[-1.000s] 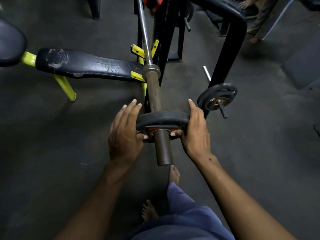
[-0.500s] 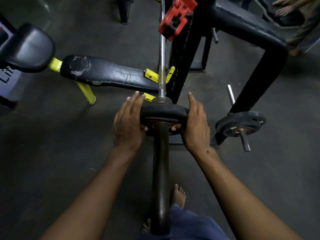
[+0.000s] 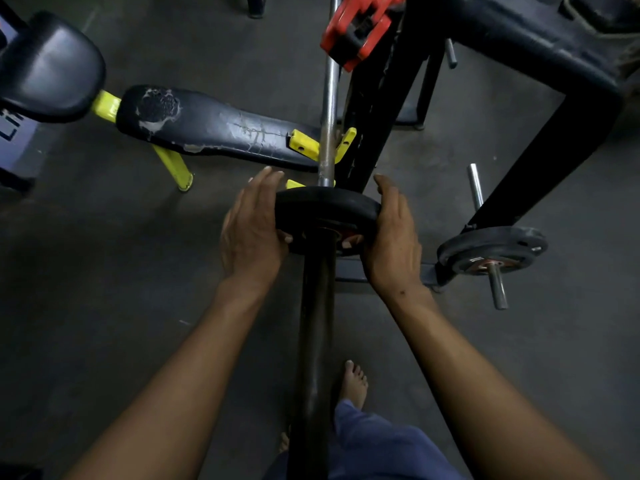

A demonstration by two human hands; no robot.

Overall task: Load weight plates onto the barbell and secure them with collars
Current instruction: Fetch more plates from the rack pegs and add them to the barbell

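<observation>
A small black weight plate [image 3: 327,207] with a red hub sits on the dark sleeve [image 3: 315,323] of the barbell, far up against the inner end. My left hand [image 3: 251,230] grips its left rim and my right hand [image 3: 391,237] its right rim, thumbs on the near face. The thin steel bar [image 3: 329,109] runs away from me over a yellow hook [image 3: 304,145]. A red collar [image 3: 360,27] rests at the top near the rack.
A second plate [image 3: 491,249] hangs on a steel peg of the black rack [image 3: 540,147] at the right. A worn black bench [image 3: 214,128] with yellow legs lies left. My bare foot [image 3: 353,382] stands on the dark floor beside the sleeve.
The plate has slid along the sleeve away from me, from near its end up to the inner stop. Both hands went with it and my head moved forward.
</observation>
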